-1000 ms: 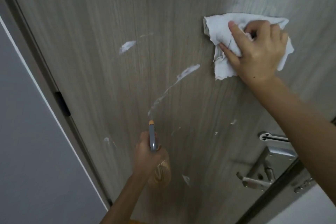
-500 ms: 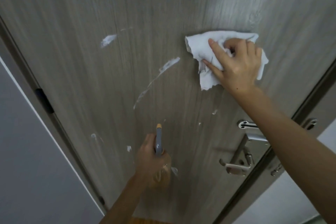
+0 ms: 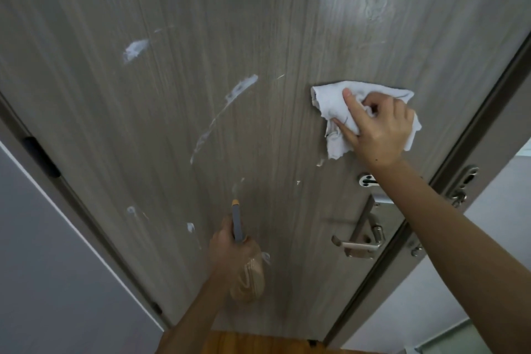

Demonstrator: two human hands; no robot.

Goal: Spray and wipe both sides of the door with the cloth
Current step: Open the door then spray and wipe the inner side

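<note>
1. The door (image 3: 258, 23), a flat grey-brown panel with fine vertical wood grain, is filling most of your view and leaning away upward.
2. White foam streaks (image 3: 227, 106) are clinging to the door left of the cloth: a long thin diagonal smear, a short blob higher up, and small flecks lower down.
3. The cloth (image 3: 330, 100), white, soft and crumpled with a ragged lower edge, is lying flat against the door, above the door handle (image 3: 356, 244).
4. Your right hand (image 3: 376, 129) is pressing the cloth to the door, with the thumb and forefinger stretched out across the fabric and the other fingers curling around a bunched fold.
5. Your left hand (image 3: 227, 247) is gripping the spray bottle (image 3: 247, 276) tightly around its neck, left of the door handle and below the foam.
6. The bottle's body is showing as clear rounded plastic with amber liquid; its grey head with an orange nozzle tip is pointing up along the door.
7. The door handle is a brushed-metal lever on a long plate, with a keyhole fitting just above it, partly hidden by your right forearm.
</note>
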